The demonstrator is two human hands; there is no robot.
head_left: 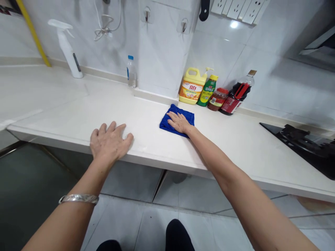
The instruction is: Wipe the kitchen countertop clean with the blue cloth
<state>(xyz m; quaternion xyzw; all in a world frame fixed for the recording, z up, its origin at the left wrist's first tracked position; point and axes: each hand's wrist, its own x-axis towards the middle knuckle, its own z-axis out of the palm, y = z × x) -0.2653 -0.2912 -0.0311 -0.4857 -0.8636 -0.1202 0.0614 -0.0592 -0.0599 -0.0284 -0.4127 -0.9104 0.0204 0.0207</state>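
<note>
A folded blue cloth [188, 116] lies flat on the white countertop [146, 130], close to the foot of the wall pillar. On top of it rests my right hand [179, 122], palm down with the fingers stretched out over the fabric. My left hand [108, 141] leans on the counter's front edge further left, fingers spread and nothing in it. A silver bangle [78, 198] circles my left wrist.
Against the wall stand a yellow detergent jug [192, 87], a green bottle [208, 91], a red-lidded jar [217, 99] and a large dark bottle [237, 96]. Leftward are a water bottle [131, 72] and a white spray bottle [68, 52]. A black gas stove [303, 143] sits right.
</note>
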